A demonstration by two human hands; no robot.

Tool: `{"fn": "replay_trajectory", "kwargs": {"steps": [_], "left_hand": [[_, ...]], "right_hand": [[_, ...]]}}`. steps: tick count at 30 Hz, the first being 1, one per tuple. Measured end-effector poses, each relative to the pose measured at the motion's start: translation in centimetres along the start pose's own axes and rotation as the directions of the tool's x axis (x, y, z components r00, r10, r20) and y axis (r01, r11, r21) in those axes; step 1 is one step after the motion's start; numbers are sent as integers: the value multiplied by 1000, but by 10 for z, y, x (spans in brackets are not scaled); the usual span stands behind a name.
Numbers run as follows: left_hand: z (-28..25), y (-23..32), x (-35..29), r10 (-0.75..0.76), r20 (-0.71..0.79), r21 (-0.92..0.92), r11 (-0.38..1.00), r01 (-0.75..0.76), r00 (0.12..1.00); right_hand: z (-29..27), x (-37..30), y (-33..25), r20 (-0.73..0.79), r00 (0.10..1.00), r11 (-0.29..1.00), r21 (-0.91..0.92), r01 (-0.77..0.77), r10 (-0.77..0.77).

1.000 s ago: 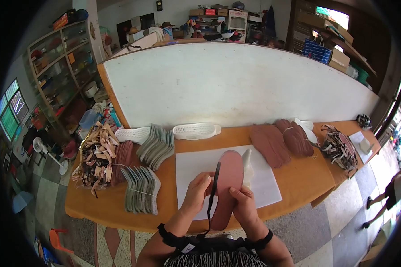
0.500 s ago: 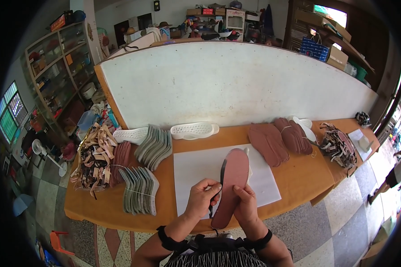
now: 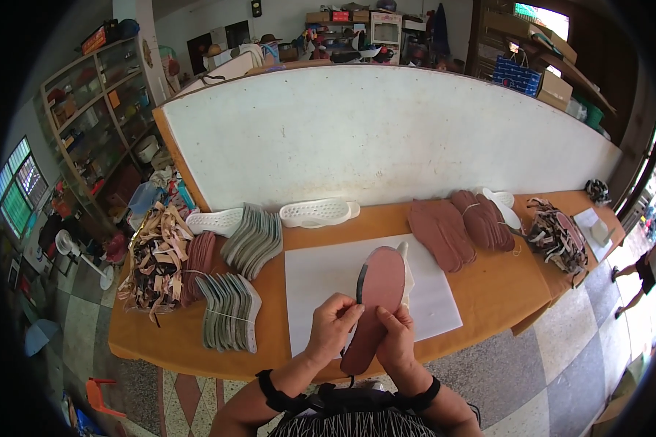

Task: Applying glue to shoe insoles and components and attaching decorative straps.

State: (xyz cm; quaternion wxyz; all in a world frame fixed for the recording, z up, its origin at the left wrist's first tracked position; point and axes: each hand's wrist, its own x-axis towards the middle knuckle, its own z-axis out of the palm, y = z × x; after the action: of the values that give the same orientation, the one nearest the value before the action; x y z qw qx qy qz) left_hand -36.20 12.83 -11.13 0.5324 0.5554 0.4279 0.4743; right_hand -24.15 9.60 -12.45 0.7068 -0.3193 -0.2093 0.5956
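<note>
A reddish-brown shoe insole [image 3: 384, 278] is held up over the white sheet [image 3: 307, 288], its rounded end pointing away from me. My right hand [image 3: 396, 339] grips it at the middle of its right side, thumb on top. Along the insole's upper left edge runs a narrow black strip [image 3: 360, 282]. My left hand [image 3: 332, 324] pinches this strip against the edge, thumb and forefinger closed; the rest of the strip is mostly hidden by the fingers. A white sole [image 3: 408, 271] shows partly from behind the insole.
To the left are greenish-grey bent insoles [image 3: 228, 312] in a tied bundle, another such stack [image 3: 252, 240] and a heap of straps [image 3: 157, 255]. Brown insoles [image 3: 439, 234] and more straps [image 3: 557, 237] lie right. White soles [image 3: 317, 212] line a white partition [image 3: 386, 138].
My left hand has closed more tightly at the insole's edge, and the loose black strip below it shows less. The insole has tilted slightly, its upper end shifting a little.
</note>
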Motion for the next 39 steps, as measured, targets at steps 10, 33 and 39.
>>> {"fn": "replay_trajectory", "kwargs": {"steps": [10, 33, 39], "left_hand": [[1, -6, 0, 392, 40, 553, 757, -347, 919], [-14, 9, 40, 115, 23, 182, 976, -117, 993], [-19, -16, 26, -121, 231, -324, 926, 194, 965]], "right_hand": [[0, 6, 3, 62, 992, 988, 98, -118, 112], [7, 4, -1, 55, 947, 942, -140, -306, 316], [1, 14, -17, 92, 954, 955, 59, -292, 286]]}}
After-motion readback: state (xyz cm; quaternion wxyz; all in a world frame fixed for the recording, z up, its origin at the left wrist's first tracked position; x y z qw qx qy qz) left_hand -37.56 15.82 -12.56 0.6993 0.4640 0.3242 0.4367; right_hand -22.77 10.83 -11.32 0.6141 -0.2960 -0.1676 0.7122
